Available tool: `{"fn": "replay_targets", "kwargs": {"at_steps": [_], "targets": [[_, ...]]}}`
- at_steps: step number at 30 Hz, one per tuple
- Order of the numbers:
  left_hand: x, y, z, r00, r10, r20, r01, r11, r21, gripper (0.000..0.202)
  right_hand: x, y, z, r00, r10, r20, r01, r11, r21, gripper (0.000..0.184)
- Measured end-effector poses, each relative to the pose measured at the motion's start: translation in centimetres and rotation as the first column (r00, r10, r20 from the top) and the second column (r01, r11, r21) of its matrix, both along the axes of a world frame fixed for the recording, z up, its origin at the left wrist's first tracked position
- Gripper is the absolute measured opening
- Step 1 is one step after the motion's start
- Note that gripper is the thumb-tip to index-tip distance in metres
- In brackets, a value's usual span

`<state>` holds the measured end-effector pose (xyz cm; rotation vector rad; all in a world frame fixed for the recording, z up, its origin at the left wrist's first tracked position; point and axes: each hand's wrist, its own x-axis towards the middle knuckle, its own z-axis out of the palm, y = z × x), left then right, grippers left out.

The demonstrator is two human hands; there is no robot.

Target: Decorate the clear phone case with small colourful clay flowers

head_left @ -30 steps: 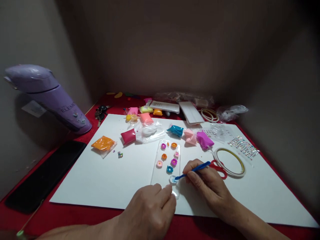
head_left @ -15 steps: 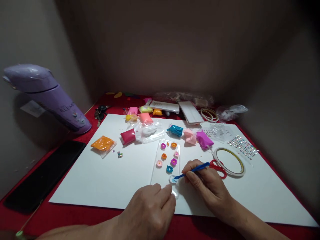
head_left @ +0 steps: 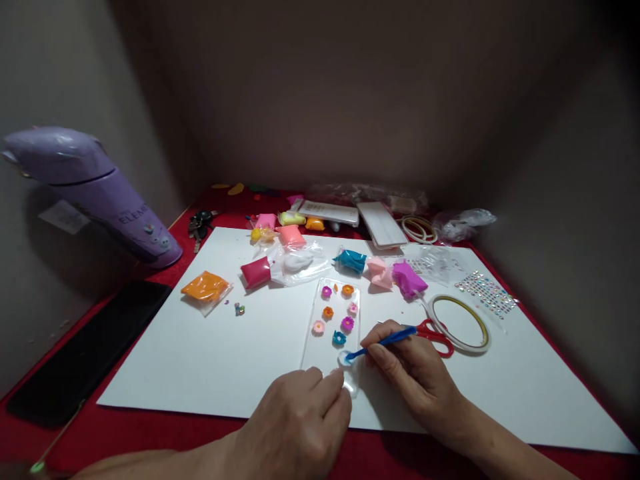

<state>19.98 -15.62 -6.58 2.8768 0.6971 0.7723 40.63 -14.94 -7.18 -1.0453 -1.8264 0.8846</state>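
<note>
A clear phone case lies on the white sheet, with several small clay flowers on it in orange, pink, magenta and teal, among them a teal flower. Below that one sits a whitish round piece with a bluish middle. My right hand pinches a blue modelling tool like a pen, its tip on the whitish piece. My left hand is closed at the lower end of the case, fingers curled against it and hiding its bottom left corner.
Red scissors and a tape roll lie right of my right hand. Clay packets, including an orange one, stand about the sheet. A gem sticker sheet, a purple bottle and a black phone-like slab lie farther out.
The blue tool's tip has shifted slightly left over the whitish piece, and my right hand has moved a little left with it. My left hand stays in place.
</note>
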Motion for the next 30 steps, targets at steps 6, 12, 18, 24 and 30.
{"fn": "replay_targets", "kwargs": {"at_steps": [6,12,18,24,30], "targets": [[0.06,0.02,-0.04,1.0,-0.009,-0.007,0.009,1.0,0.003,0.021,-0.09,0.01,-0.22,1.0,0.007,-0.002,-0.008,1.0,-0.017,0.018],[0.02,0.03,-0.05,1.0,-0.009,0.0,0.009,1.0,-0.003,0.02,0.02,-0.04,-0.27,1.0,0.002,-0.021,-0.002,1.0,-0.025,0.018],[0.1,-0.05,0.1,1.0,-0.009,0.018,0.008,1.0,0.016,0.019,-0.02,-0.04,-0.06,0.999,-0.011,-0.039,0.009,0.999,-0.044,0.018],[0.08,-0.08,0.13,1.0,0.004,0.011,-0.004,0.999,0.034,0.019,-0.17,0.01,-0.12,1.0,0.001,0.006,-0.001,1.0,-0.03,0.019],[0.13,0.15,0.1,1.0,-0.006,0.022,0.006,1.0,0.025,0.02,-0.11,0.01,0.03,0.998,-0.049,-0.034,0.047,0.998,-0.049,0.02]]}}
